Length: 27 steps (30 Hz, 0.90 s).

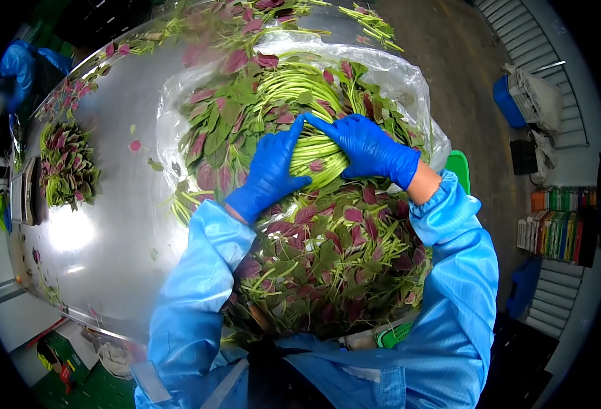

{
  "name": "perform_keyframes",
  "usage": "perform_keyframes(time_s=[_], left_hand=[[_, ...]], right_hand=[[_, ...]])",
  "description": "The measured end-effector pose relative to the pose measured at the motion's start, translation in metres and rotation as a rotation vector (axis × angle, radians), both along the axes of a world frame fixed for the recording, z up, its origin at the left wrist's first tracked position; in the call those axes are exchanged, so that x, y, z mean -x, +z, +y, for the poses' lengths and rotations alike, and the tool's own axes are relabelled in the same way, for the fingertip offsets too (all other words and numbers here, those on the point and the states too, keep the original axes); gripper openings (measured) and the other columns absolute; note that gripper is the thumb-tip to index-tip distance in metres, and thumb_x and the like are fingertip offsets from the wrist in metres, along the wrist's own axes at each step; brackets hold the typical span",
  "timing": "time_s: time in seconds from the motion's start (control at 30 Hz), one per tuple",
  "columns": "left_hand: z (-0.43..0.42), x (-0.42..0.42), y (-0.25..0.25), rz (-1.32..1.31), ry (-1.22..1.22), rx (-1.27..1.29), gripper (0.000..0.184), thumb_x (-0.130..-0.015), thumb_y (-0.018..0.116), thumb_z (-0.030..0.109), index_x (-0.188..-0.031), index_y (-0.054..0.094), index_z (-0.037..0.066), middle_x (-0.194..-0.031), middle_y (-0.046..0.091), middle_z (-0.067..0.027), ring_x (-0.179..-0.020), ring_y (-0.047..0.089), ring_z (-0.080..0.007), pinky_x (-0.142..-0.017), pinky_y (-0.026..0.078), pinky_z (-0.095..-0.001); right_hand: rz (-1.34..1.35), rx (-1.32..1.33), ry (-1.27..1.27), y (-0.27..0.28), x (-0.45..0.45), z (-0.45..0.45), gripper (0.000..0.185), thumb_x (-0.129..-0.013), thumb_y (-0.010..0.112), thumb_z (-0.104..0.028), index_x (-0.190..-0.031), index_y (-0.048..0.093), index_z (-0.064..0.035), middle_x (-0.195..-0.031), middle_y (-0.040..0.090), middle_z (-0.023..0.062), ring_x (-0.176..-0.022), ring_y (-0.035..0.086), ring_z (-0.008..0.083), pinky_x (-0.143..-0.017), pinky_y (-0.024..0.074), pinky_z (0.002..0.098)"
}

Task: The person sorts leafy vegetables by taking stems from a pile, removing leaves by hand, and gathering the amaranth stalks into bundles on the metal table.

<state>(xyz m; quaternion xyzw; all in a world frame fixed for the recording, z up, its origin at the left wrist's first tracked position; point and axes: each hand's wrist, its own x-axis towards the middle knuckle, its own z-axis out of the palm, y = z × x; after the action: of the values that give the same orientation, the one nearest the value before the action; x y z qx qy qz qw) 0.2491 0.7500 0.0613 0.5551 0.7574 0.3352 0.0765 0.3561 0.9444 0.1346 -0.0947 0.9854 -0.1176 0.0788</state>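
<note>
— Blue gloves (265,172) worn, as noted. Location of the stem bundle (316,157)?

— Between the left hand (270,163) and the right hand (372,148), over clear plastic (399,71) spread on the table (123,92). Leafy, green and purple-red.

— State of each hand?

— Left: thumb spread from forefinger, laid against the stems. Right: likewise spread, laid against the opposite side. Forefinger tips meeting or nearly so; cannot tell which. Thumbs apart. Lower fingers partly hidden, so cannot tell whether closed around the bundle.

— Step in hand?

— Judged as gathering and evening the stems on the plastic. No tie visible.

— Requirement for the next move?

— Probably even pressure from both sides, with stems kept aligned and leaves uncrushed. Also care near the leaf heap (328,273), just beside, on the body side; liable to tangle.

— Further findings?

— At left, well apart on the table, a separate bunch (68,167). Untouched by either hand.
</note>
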Motion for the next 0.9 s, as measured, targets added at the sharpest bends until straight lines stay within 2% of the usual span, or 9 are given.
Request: perform_keyframes(time_s=[0.1, 0.17, 0.27, 0.4, 0.47, 0.53, 0.6, 0.8, 0.9], left_hand=[[0.0, -0.001, -0.005, -0.038, 0.025, -0.002, 0.111, -0.056, 0.081, 0.022, -0.149, 0.023, 0.011, -0.11, 0.056, -0.0154, -0.099, 0.053, -0.035, -0.092, 0.04, -0.0438], [0.0, -0.001, -0.006, -0.107, 0.053, 0.045, 0.11, -0.056, 0.081, 0.022, -0.149, 0.023, 0.012, -0.116, 0.055, -0.0166, -0.103, 0.052, -0.0356, -0.096, 0.039, -0.0445], [-0.003, -0.005, 0.001, 0.054, 0.059, -0.179, 0.106, -0.062, 0.083, 0.026, -0.147, 0.023, 0.006, -0.122, 0.053, -0.0183, -0.11, 0.051, -0.0384, -0.1, 0.036, -0.0464], [-0.035, -0.03, 0.024, -0.128, 0.076, -0.461, 0.079, -0.069, 0.079, 0.013, -0.137, 0.041, 0.004, -0.13, 0.053, -0.0169, -0.121, 0.049, -0.037, -0.103, 0.037, -0.0435], [-0.055, -0.061, 0.031, -0.706, 0.043, -0.377, 0.06, -0.072, 0.075, 0.004, -0.127, 0.052, 0.002, -0.125, 0.058, -0.0147, -0.117, 0.054, -0.0329, -0.099, 0.042, -0.0404], [-0.055, -0.074, 0.032, -0.678, -0.043, -0.343, 0.052, -0.074, 0.07, -0.004, -0.124, 0.055, 0.001, -0.122, 0.06, -0.0137, -0.116, 0.056, -0.0265, -0.099, 0.043, -0.0367], [-0.047, -0.084, 0.022, -0.919, 0.012, -0.3, 0.055, -0.075, 0.069, -0.005, -0.127, 0.053, 0.002, -0.123, 0.06, -0.0124, -0.116, 0.056, -0.0248, -0.1, 0.042, -0.0355], [0.007, -0.071, 0.025, -1.586, 0.177, -0.375, 0.047, -0.087, 0.057, 0.003, -0.131, 0.045, -0.004, -0.131, 0.052, -0.0149, -0.123, 0.05, -0.0275, -0.101, 0.043, -0.0372], [0.025, -0.053, 0.025, -2.059, 0.173, -0.622, 0.044, -0.087, 0.054, 0.001, -0.129, 0.044, -0.006, -0.13, 0.052, -0.0166, -0.123, 0.05, -0.032, -0.098, 0.047, -0.0401]], right_hand=[[0.033, 0.007, 0.019, -0.011, 0.003, 0.005, 0.077, -0.061, 0.075, -0.018, -0.132, 0.048, -0.0113, -0.091, 0.064, 0.0167, -0.085, 0.063, 0.0339, -0.075, 0.0501, 0.0428], [0.013, 0.016, -0.004, -0.013, 0.004, 0.006, 0.08, -0.06, 0.077, -0.022, -0.133, 0.046, -0.015, -0.093, 0.063, 0.0165, -0.088, 0.061, 0.0351, -0.079, 0.0491, 0.0439], [0.032, 0.063, -0.003, -0.015, 0.004, 0.016, 0.066, -0.06, 0.079, -0.025, -0.122, 0.056, -0.0149, -0.097, 0.065, 0.0143, -0.089, 0.061, 0.0353, -0.081, 0.0484, 0.0437], [0.081, 0.25, -0.087, -0.007, 0.004, 0.041, 0.05, -0.062, 0.078, -0.024, -0.107, 0.063, -0.0092, -0.095, 0.066, 0.0162, -0.086, 0.063, 0.035, -0.077, 0.0505, 0.0384], [0.116, 0.34, -0.155, -0.005, 0.002, 0.056, 0.048, -0.063, 0.077, -0.019, -0.107, 0.061, -0.006, -0.094, 0.065, 0.0169, -0.087, 0.064, 0.033, -0.079, 0.0502, 0.035], [0.046, 0.526, -0.276, -0.003, 0.002, 0.065, 0.055, -0.063, 0.076, -0.009, -0.114, 0.058, -0.0004, -0.102, 0.067, 0.0121, -0.094, 0.063, 0.018, -0.088, 0.0478, 0.031], [0.062, 0.666, -0.339, -0.004, 0.002, 0.073, 0.058, -0.064, 0.077, -0.012, -0.118, 0.058, -0.0016, -0.106, 0.068, 0.0144, -0.096, 0.065, 0.0227, -0.088, 0.0481, 0.0322], [0.042, 0.73, -0.34, -0.007, 0.004, 0.076, 0.061, -0.067, 0.076, -0.01, -0.123, 0.056, -0.0002, -0.11, 0.067, 0.0131, -0.099, 0.063, 0.0178, -0.091, 0.0464, 0.0301], [0.073, 0.675, -0.285, -0.01, 0.005, 0.073, 0.059, -0.067, 0.076, -0.014, -0.122, 0.057, -0.0012, -0.108, 0.067, 0.0148, -0.097, 0.064, 0.0185, -0.09, 0.047, 0.0305]])
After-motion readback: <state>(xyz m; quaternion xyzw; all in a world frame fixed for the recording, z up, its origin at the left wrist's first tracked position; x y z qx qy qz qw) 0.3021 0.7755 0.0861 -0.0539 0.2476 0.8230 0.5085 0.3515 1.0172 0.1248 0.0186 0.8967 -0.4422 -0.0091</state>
